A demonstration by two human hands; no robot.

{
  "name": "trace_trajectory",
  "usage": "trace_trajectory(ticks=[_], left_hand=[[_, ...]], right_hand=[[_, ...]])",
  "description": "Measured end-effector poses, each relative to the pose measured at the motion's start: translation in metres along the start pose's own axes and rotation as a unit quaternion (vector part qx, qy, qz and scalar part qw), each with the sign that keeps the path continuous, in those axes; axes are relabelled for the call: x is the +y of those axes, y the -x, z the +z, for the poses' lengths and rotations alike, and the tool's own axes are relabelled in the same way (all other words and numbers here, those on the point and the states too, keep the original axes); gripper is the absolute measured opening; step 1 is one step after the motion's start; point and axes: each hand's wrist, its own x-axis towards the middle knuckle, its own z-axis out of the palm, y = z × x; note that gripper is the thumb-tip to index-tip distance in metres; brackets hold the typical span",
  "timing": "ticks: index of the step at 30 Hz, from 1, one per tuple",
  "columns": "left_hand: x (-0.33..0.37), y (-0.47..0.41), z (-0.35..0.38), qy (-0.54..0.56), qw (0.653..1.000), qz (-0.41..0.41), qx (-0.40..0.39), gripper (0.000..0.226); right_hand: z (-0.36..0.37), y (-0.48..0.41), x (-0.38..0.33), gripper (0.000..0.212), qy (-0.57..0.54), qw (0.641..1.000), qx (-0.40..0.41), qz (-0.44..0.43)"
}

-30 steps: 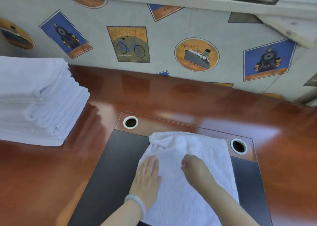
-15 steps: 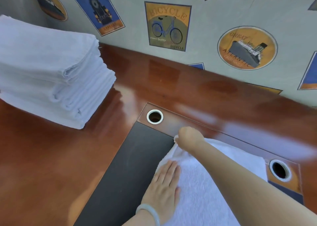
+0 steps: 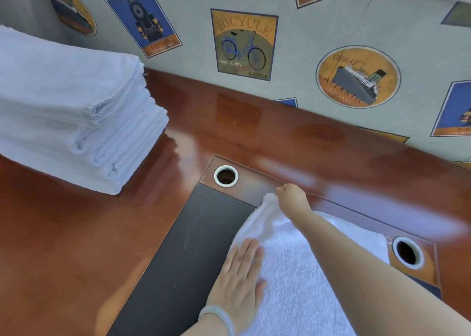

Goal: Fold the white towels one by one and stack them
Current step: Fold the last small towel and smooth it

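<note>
While the right hand (image 3: 293,195) pinches a corner of 1 towel (image 3: 293,279) and the left hand (image 3: 239,274) presses flat, overpulling risks a skewed fold.

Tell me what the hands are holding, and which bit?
The right hand pinches the white towel by its far corner; the left hand presses flat on it.

Bright, diffuse light; source out of view. The glossy desk (image 3: 76,233) shows broad pale glare bands across its far half and mirrors the wall (image 3: 293,30) prints. Shadows are soft: only a faint dark patch on the desk beside the stack (image 3: 76,111). Stack and towel (image 3: 293,272) are near clipping, with a bluish cast and the weave mostly washed out. Slight softness overall; right hand (image 3: 293,196) edges a bit smeared. Wide-angle bend: the desk's far edge curves, corners stretched.
</note>
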Motion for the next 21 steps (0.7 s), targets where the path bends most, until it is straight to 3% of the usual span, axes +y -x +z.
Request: trace_trajectory(ticks=[3,6,8,11,17,21], left_hand=[[0.0,0.0,-0.001,-0.002,1.0,-0.001,0.003,0.064],[0.0,0.0,-0.002,-0.004,1.0,-0.003,0.003,0.064],[0.0,0.0,-0.003,-0.002,1.0,-0.003,-0.002,0.064],[-0.001,-0.001,-0.005,0.001,1.0,-0.001,-0.005,0.063],[-0.001,-0.001,-0.012,0.002,1.0,0.002,-0.004,0.061],[-0.001,-0.001,-0.013,0.004,1.0,0.002,-0.001,0.061]], right_hand=[[0.003,-0.001,0.0,0.027,-0.035,0.999,-0.027,0.002],[0.008,-0.002,-0.002,0.039,0.074,0.993,-0.076,-0.048],[0.01,-0.005,-0.005,0.033,0.153,0.98,-0.085,-0.095],[0.01,-0.01,-0.01,0.014,0.184,0.969,-0.082,-0.146],[-0.002,-0.023,-0.014,0.012,0.227,0.969,-0.075,-0.063],[-0.001,-0.025,-0.01,0.032,0.155,0.987,-0.043,0.004]])
